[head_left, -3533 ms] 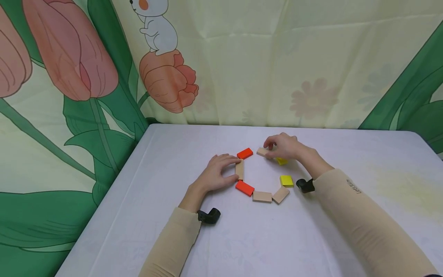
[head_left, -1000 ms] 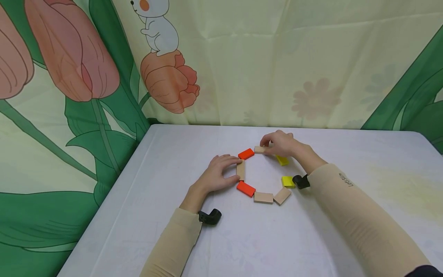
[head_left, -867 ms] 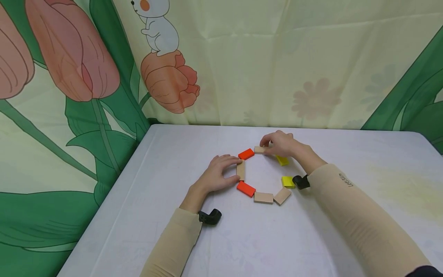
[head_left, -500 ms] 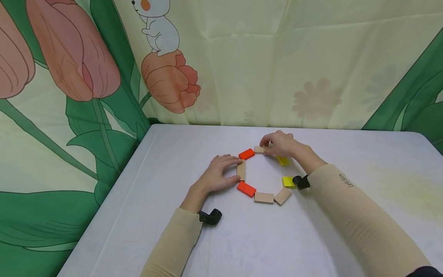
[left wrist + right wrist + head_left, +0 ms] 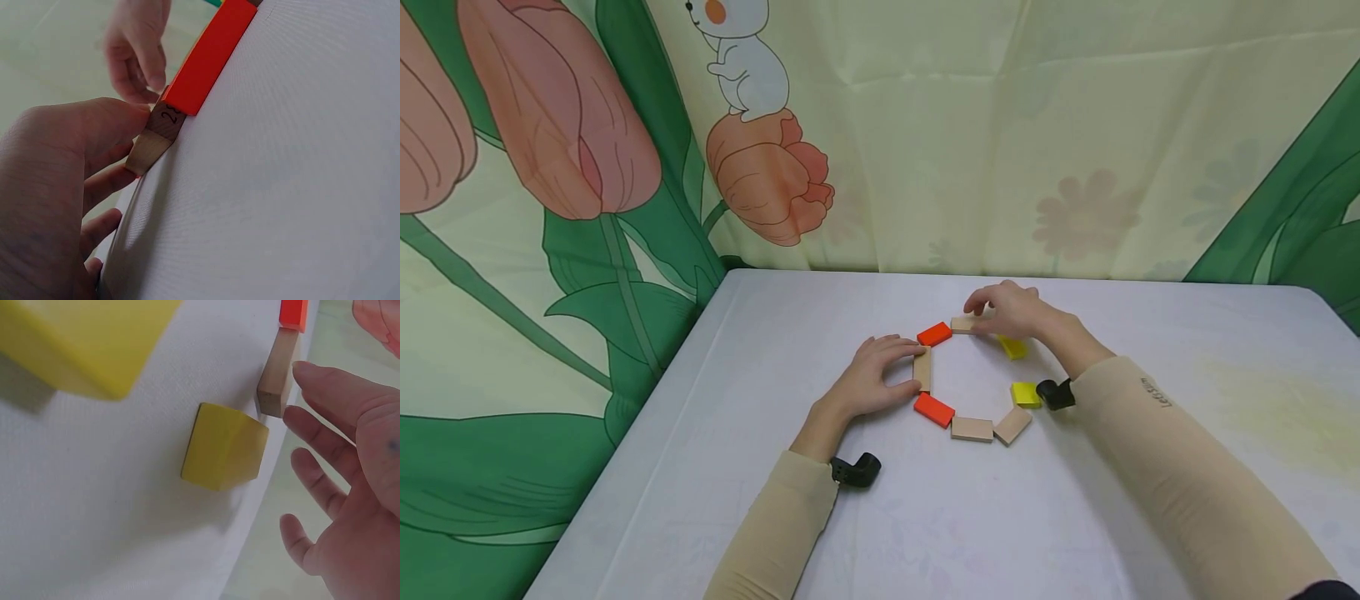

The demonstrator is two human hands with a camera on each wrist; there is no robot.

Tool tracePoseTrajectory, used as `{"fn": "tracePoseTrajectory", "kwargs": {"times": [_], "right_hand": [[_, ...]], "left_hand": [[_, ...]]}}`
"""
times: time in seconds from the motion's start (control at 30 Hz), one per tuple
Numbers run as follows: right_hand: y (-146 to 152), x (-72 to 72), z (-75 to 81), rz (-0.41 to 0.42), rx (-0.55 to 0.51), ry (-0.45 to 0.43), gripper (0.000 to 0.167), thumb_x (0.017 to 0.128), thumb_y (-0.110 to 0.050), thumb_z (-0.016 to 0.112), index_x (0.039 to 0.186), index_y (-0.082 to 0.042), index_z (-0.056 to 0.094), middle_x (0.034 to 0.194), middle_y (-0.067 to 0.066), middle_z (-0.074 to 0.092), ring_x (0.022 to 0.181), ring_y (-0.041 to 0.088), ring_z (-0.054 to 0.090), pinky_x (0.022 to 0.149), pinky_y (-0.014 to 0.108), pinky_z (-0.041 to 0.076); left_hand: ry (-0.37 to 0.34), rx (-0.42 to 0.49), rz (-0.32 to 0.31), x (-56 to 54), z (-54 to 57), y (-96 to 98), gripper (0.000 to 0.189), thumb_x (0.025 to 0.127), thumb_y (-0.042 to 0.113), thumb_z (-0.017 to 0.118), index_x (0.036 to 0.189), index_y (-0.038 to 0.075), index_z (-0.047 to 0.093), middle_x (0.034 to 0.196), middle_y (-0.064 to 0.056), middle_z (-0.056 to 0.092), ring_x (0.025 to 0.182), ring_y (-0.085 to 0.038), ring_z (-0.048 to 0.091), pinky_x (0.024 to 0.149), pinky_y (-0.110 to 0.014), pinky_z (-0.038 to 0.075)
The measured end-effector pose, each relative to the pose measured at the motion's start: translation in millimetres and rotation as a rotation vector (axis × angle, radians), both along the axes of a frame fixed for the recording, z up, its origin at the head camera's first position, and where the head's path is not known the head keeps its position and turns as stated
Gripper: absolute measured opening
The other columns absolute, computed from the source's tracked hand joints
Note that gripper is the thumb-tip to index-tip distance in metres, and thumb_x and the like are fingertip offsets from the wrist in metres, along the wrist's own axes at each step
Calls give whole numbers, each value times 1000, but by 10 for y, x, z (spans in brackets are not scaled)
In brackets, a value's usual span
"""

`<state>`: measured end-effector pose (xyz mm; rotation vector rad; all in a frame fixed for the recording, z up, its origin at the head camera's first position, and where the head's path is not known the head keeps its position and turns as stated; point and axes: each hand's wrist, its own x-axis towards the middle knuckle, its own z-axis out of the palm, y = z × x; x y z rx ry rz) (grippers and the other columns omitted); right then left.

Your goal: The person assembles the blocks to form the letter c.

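My left hand [image 5: 874, 375] holds a plain wooden block [image 5: 922, 369] by its ends, thumb at the near end and index finger at the far end. In the left wrist view the number 28 shows on this block's end. Farther back, my right hand [image 5: 1011, 310] is at another plain wooden block [image 5: 962, 325], partly covered by the thumb. In the right wrist view its fingers are spread and relaxed beside that block. A red block [image 5: 935, 334] lies between these two plain blocks.
Several blocks form a rough ring on the white table [image 5: 880, 533]: a near red block [image 5: 934, 410], a plain block [image 5: 972, 429], a slanted plain block [image 5: 1012, 425], a yellow block [image 5: 1026, 394] and a farther yellow block [image 5: 1012, 347]. A patterned curtain [image 5: 940, 150] hangs behind.
The right hand moved the far plain block left, up against the far red block. In the last half second its forearm drew slightly right and its fingers eased off. The left hand stays put.
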<state>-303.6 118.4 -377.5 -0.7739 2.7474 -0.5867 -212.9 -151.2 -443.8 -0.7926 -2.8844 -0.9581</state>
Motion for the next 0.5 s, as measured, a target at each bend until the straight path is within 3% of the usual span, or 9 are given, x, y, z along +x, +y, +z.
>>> {"fn": "tracePoseTrajectory", "kwargs": {"times": [0.5], "right_hand": [[150,48,92,-16,-25,2,32,93,-16,71,123,-6,68,113,10,67,112,36,53,94,67,30]], "left_hand": [[-5,5,3,3,-1,-2,53,90,36,68,141,23,61,145,2,54,142,-22,36,121,-48,10]]}}
